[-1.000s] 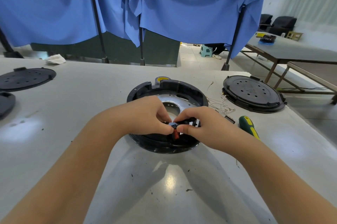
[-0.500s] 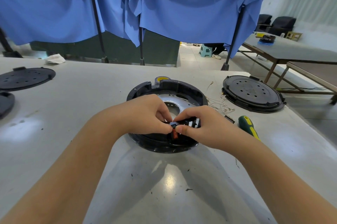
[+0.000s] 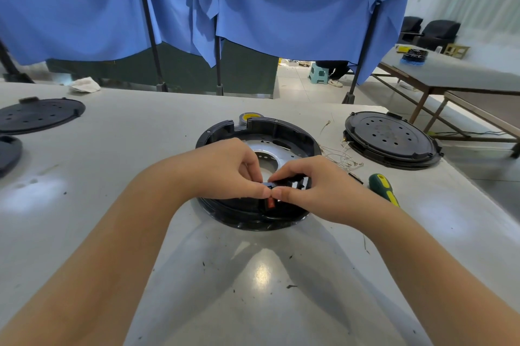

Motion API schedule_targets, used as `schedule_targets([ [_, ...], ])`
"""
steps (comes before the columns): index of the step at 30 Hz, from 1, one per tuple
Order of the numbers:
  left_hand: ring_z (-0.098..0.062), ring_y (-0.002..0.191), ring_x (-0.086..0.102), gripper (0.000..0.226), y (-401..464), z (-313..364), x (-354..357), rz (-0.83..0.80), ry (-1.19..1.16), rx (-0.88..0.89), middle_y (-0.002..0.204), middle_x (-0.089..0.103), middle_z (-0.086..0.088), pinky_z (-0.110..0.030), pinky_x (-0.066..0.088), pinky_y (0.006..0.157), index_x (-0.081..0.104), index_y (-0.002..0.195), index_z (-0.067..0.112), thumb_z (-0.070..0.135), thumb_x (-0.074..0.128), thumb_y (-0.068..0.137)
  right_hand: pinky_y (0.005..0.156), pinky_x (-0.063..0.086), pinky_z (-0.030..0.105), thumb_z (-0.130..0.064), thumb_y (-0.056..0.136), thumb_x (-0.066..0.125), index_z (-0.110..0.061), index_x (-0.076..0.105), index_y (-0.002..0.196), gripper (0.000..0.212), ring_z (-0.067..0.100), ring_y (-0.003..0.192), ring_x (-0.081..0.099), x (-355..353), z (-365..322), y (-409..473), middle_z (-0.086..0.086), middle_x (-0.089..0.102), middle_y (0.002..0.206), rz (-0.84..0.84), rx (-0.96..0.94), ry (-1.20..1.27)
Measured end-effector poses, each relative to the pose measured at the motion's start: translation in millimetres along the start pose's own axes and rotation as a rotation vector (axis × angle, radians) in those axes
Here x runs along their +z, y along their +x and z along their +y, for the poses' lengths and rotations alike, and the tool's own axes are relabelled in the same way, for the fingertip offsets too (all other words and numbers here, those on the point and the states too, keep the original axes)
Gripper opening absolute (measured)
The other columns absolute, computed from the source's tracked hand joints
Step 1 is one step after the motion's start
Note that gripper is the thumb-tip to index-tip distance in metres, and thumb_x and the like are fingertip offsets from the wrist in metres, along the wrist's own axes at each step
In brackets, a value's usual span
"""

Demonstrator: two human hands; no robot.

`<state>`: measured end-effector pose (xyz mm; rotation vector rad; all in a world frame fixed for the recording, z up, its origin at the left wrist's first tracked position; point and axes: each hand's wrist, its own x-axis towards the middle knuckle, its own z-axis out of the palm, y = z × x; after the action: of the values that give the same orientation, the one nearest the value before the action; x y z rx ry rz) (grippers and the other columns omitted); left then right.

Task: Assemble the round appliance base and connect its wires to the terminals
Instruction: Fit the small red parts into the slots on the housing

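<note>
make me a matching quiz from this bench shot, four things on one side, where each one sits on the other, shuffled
Things:
1. screwdriver
2. loose wires
3. crumpled cloth
4. small black part

Places:
A. far left of the table
B. pinched by both hands over the round base
C. right of the right hand, near the table edge
D. between the round base and the black disc on the right

Pairs: 1-C, 2-D, 3-A, 4-B

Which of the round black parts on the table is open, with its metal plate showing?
The round base under both hands; the discs at right and far left show closed, perforated faces.
</note>
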<state>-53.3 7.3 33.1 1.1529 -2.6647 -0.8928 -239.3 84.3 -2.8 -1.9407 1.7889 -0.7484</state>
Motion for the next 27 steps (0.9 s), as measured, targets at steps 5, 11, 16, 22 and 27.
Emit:
schedule_targets([
  [5,0.003,0.075,0.067,0.01,0.3,2.7,2.5,0.033,0.048,0.009,0.076,0.073,0.016,-0.026,0.055,0.079,0.071,0.081,0.029,0.039,0.072,0.082,0.077,0.042,0.012,-0.045,0.085,0.066,-0.035,0.072,0.103,0.021,-0.011,0.092,0.057,-0.4,-1.1,-0.4,-0.025,0.067,0.095,-0.005,0.004,0.026],
  [11,-0.002,0.077,0.066,0.01,-0.7,6.6,3.5,0.048,0.094,0.019,0.077,0.072,0.013,-0.026,0.054,0.075,0.071,0.081,0.027,0.037,0.071,0.083,0.075,0.042,0.014,-0.041,0.085,0.068,-0.034,0.073,0.097,0.015,-0.008,0.089,0.059,3.7,-2.3,0.7,-0.022,0.068,0.09,0.037,0.007,0.041],
  [16,-0.002,0.077,0.066,0.01,-0.4,7.1,3.8,0.06,0.111,0.026,0.078,0.072,0.013,-0.024,0.053,0.072,0.071,0.081,0.026,0.036,0.07,0.084,0.077,0.046,0.016,-0.04,0.084,0.07,-0.033,0.075,0.095,0.014,-0.007,0.087,0.06,4.7,-2.0,0.5,-0.021,0.07,0.087,0.059,0.012,0.058],
  [22,-0.004,0.078,0.065,0.009,0.3,6.7,3.4,0.039,0.101,0.037,0.079,0.071,0.012,-0.025,0.054,0.074,0.068,0.08,0.028,0.035,0.069,0.085,0.076,0.044,0.015,-0.041,0.084,0.069,-0.034,0.075,0.096,0.015,-0.009,0.088,0.06,5.5,-1.1,0.9,-0.023,0.07,0.087,0.07,-0.005,0.058],
  [27,-0.008,0.079,0.064,0.02,0.1,4.6,4.1,-0.04,0.099,0.0,0.086,0.067,0.01,-0.024,0.052,0.068,0.057,0.086,0.032,0.036,0.074,0.076,0.082,0.049,0.02,-0.031,0.085,0.068,-0.034,0.07,0.104,0.02,-0.005,0.093,0.058,-2.7,0.7,-0.7,-0.022,0.066,0.094,-0.039,-0.029,0.019],
])
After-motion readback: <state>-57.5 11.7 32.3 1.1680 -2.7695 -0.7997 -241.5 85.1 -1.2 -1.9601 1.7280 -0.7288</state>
